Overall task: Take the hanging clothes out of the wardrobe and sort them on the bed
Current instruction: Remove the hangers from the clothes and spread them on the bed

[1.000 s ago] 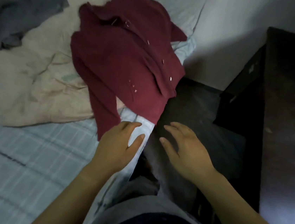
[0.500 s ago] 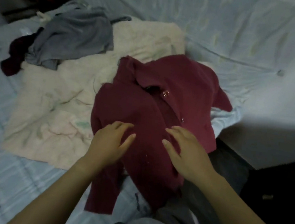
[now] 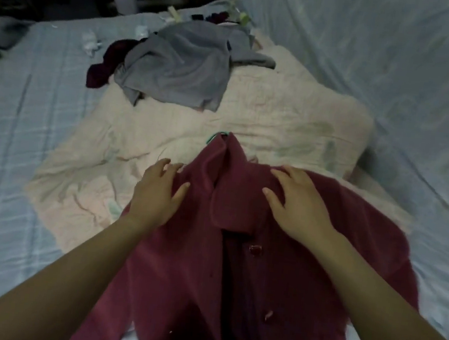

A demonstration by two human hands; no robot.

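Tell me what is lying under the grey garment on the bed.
The grey garment lies on the cream blanket and partly covers a dark maroon garment poking out at its left. Anything else beneath is hidden.

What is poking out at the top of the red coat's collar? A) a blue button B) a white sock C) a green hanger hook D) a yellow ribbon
C: a thin green hanger hook curves out just above the collar of the red coat, which lies on the cream blanket with both hands flat on its shoulders.
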